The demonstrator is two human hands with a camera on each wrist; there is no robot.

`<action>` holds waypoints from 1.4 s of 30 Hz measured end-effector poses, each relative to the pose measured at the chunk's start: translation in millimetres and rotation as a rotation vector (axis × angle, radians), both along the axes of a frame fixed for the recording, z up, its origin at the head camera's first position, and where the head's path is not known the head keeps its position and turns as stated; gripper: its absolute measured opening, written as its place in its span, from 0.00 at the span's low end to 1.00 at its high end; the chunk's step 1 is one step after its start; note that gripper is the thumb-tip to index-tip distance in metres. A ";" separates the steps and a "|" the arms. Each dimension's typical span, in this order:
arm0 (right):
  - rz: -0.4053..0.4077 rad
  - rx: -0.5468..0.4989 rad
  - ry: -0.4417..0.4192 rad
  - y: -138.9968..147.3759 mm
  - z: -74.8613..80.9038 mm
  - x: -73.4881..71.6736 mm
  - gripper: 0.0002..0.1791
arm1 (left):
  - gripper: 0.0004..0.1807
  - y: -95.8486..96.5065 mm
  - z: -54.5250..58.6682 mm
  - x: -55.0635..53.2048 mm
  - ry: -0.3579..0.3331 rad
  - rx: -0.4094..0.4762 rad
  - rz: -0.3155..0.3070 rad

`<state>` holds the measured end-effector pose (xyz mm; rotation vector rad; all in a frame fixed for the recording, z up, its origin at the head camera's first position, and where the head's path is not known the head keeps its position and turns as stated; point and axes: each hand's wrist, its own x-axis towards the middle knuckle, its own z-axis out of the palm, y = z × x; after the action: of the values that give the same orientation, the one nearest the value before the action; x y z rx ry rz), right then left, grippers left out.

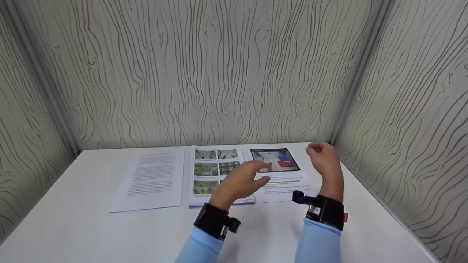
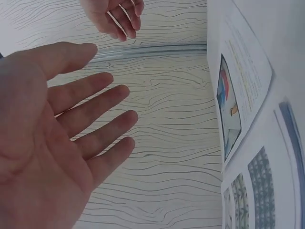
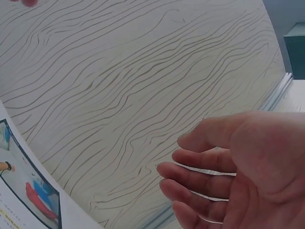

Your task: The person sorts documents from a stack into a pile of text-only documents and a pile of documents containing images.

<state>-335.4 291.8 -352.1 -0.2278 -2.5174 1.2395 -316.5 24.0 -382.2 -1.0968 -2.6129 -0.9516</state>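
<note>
My left hand hovers over the middle stack of papers, its thumb and fingers spread and holding nothing. In the left wrist view its palm faces the camera with the fingers loosely extended. My right hand is raised beside the right-hand sheet, near the table's back right corner. The right wrist view shows its fingers relaxed and slightly bent, with nothing in them. That right-hand sheet bears a large colour picture and a yellow-highlighted line; the stack's top page has several small photos.
A text page lies on the left of the white table. Wood-grain patterned panels stand behind the table and at both sides. Each wrist wears a black strap with a small camera.
</note>
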 end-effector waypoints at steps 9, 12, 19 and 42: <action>0.099 0.097 0.037 -44.0 13.5 -6.5 0.19 | 0.16 -56.5 12.3 -13.2 0.032 0.171 0.108; 0.145 0.099 0.008 -57.9 10.4 -13.2 0.19 | 0.14 -78.9 9.1 -20.9 0.022 0.182 0.208; 0.241 0.162 -0.032 -85.2 -19.9 -39.1 0.16 | 0.14 -125.2 -17.3 -42.1 -0.049 0.181 0.464; 0.445 0.332 -0.311 -111.3 -82.9 -68.8 0.19 | 0.20 -144.0 -80.1 -56.5 -0.348 0.070 0.746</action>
<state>-404.2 180.5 -435.0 0.2527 -3.1132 0.9563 -373.0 -120.0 -462.3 0.1121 -2.8415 -1.0796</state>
